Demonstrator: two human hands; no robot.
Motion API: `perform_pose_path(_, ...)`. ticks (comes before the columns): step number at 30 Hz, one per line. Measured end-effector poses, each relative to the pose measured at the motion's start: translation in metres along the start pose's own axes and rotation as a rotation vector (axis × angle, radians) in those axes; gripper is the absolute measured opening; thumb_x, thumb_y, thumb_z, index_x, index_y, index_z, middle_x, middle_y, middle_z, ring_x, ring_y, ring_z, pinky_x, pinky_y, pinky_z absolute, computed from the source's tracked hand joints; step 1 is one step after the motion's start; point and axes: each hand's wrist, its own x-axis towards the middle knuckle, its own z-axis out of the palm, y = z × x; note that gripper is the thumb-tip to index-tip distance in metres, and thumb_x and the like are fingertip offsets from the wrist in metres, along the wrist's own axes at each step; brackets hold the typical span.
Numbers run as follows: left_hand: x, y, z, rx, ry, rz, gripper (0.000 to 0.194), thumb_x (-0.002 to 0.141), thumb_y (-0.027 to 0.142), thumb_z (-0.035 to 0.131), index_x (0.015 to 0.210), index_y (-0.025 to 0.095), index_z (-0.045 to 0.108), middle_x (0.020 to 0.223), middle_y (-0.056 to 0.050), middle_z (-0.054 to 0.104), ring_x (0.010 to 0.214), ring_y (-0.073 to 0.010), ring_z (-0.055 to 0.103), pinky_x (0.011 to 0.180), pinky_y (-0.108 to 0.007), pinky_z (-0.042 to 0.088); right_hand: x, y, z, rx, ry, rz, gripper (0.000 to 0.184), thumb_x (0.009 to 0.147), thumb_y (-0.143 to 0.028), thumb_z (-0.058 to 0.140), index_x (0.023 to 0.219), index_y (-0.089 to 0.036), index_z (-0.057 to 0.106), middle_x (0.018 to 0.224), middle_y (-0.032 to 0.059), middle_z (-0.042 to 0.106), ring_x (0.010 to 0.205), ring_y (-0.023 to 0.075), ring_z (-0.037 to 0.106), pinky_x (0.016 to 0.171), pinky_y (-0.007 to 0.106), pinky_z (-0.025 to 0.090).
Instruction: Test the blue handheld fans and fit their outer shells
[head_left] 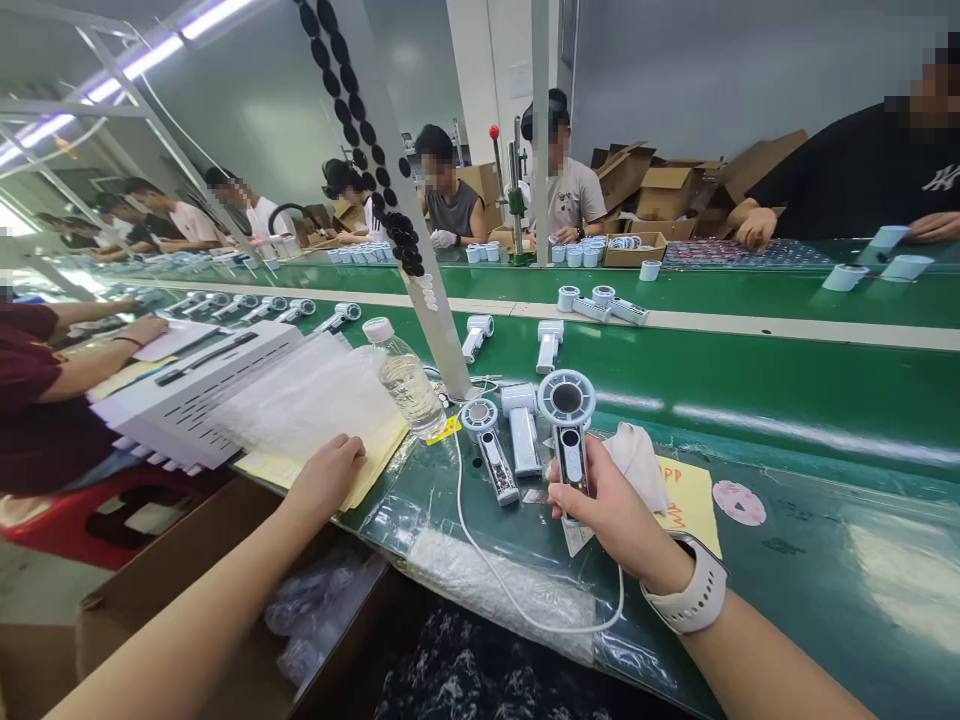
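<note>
My right hand [600,500] is wrapped round the handle of a light-blue handheld fan [568,400], its round head facing up. The handle's front is uncovered and inner parts show. Two more handheld fans lie just left of it: one [491,450] with circuitry showing in its handle, the other [523,425] behind it. My left hand [337,475] rests with curled, closed fingers at the edge of a stack of clear plastic bags [300,390] on yellow paper [382,460]. Whatever its fingers pinch, if anything, is hidden.
A water bottle [405,375] leans beside a metal post [431,320]. A white cable [480,550] loops over the table's front edge. A white cloth [637,465] lies right of the fan. Beyond runs a green conveyor [712,370] carrying fans, with co-workers along it.
</note>
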Motion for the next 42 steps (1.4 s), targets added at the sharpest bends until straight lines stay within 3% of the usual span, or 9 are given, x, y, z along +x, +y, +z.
perform_pose_path(4,-0.001,0.016,-0.018,-0.014,0.049,-0.027,0.015,0.085,0.027,0.037,0.071,0.024,0.044,0.085,-0.01,0.06,0.084,-0.0279,0.063,0.078,-0.04,0.051,0.0,0.001,0.002,0.042,-0.004,0.033,0.03,0.078,-0.026,0.066,0.1,-0.023,0.046,0.095,0.0021,0.058,0.076,0.0176,0.062,0.07,0.038,0.056)
perform_pose_path(7,-0.011,0.054,-0.04,-0.205,0.171,0.029,0.017,0.091,0.034,0.036,0.083,0.023,0.047,0.092,-0.009,0.06,0.092,-0.0262,0.06,0.085,-0.041,0.05,-0.001,0.002,0.004,0.038,-0.028,0.041,0.03,0.077,-0.025,0.065,0.1,-0.023,0.045,0.094,0.0018,0.058,0.076,0.0175,0.063,0.071,0.038,0.056)
perform_pose_path(13,-0.033,0.158,-0.067,-0.736,0.17,0.6,0.01,0.094,0.028,0.049,0.086,0.023,0.051,0.115,-0.006,0.061,0.115,-0.0225,0.054,0.103,-0.042,0.043,-0.003,0.009,0.006,0.0,-0.103,0.058,0.03,0.08,-0.023,0.063,0.103,-0.024,0.044,0.089,-0.0008,0.06,0.07,0.0166,0.061,0.066,0.036,0.052)
perform_pose_path(17,-0.028,0.189,-0.063,-0.796,0.122,0.608,0.009,0.092,0.022,0.053,0.083,0.022,0.051,0.133,-0.009,0.053,0.129,-0.0267,0.046,0.109,-0.05,0.037,-0.002,0.014,0.005,-0.031,-0.135,0.035,0.033,0.08,-0.024,0.062,0.107,-0.024,0.044,0.089,-0.0014,0.059,0.073,0.017,0.059,0.068,0.035,0.05)
perform_pose_path(29,-0.022,0.196,-0.057,-0.844,0.124,0.589,0.013,0.087,0.014,0.056,0.078,0.021,0.051,0.134,-0.01,0.055,0.129,-0.0269,0.049,0.109,-0.048,0.038,-0.002,0.013,0.009,-0.211,-0.055,0.014,0.032,0.078,-0.025,0.057,0.108,-0.023,0.045,0.089,0.0012,0.059,0.076,0.0204,0.057,0.071,0.037,0.047)
perform_pose_path(32,-0.02,0.195,-0.051,-0.971,0.138,0.564,0.009,0.086,0.018,0.06,0.093,0.022,0.056,0.133,-0.01,0.057,0.128,-0.0274,0.051,0.109,-0.049,0.037,-0.006,0.012,0.011,-0.321,0.017,-0.021,0.035,0.077,-0.028,0.055,0.111,-0.022,0.047,0.089,0.0023,0.059,0.079,0.0228,0.057,0.075,0.04,0.046)
perform_pose_path(36,-0.021,0.193,-0.04,-1.181,0.078,0.493,0.034,0.081,0.028,0.07,0.112,0.025,0.058,0.123,-0.008,0.063,0.118,-0.0268,0.057,0.104,-0.046,0.04,-0.01,0.015,0.012,-0.412,0.065,0.011,0.045,0.074,-0.035,0.053,0.115,-0.02,0.046,0.089,0.0047,0.062,0.076,0.0253,0.058,0.074,0.042,0.045)
perform_pose_path(39,-0.021,0.188,-0.031,-1.313,0.021,0.398,0.03,0.077,0.031,0.073,0.104,0.023,0.061,0.117,-0.008,0.064,0.113,-0.0266,0.059,0.099,-0.044,0.043,-0.01,0.021,0.011,-0.431,0.027,0.07,0.049,0.069,-0.039,0.054,0.114,-0.02,0.048,0.094,0.0073,0.065,0.081,0.0275,0.061,0.078,0.043,0.046)
perform_pose_path(42,-0.013,0.166,-0.033,-1.387,-0.008,0.265,0.023,0.087,0.034,0.058,0.105,0.021,0.058,0.103,-0.008,0.068,0.098,-0.0225,0.064,0.086,-0.039,0.051,-0.009,0.023,0.008,-0.409,-0.026,0.105,0.05,0.067,-0.038,0.056,0.114,-0.021,0.049,0.1,0.0075,0.067,0.092,0.0288,0.064,0.087,0.044,0.045)
